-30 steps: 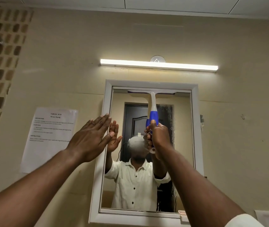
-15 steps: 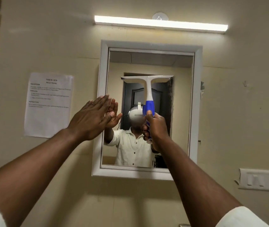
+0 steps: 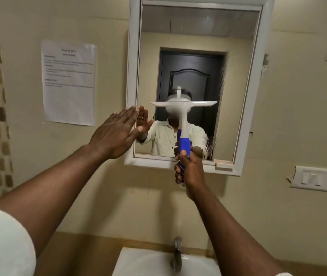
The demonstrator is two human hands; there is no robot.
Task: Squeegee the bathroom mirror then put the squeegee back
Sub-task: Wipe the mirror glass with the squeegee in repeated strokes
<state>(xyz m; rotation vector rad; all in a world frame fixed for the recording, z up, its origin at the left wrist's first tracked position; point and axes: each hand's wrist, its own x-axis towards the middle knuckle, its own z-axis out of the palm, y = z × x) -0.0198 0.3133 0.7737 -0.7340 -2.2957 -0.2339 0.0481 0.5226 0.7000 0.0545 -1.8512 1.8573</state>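
Note:
The white-framed bathroom mirror (image 3: 238,86) hangs on the beige wall. A squeegee (image 3: 183,116) with a white blade and a blue handle lies against the glass, its blade level about two thirds of the way down. My right hand (image 3: 189,172) grips the blue handle below the mirror's bottom edge. My left hand (image 3: 117,134) is flat, fingers apart, pressed against the mirror's left frame and holding nothing.
A white sink (image 3: 148,263) with a metal tap (image 3: 176,255) sits below. A printed paper sheet (image 3: 69,82) is stuck to the wall on the left. A switch and socket plate (image 3: 319,181) is on the right wall. A small ledge (image 3: 224,163) sits at the mirror's lower right corner.
My right hand has drawn the squeegee down the glass from the top edge to the lower part. My view has tilted downward, bringing the sink into sight. My left hand stays on the frame.

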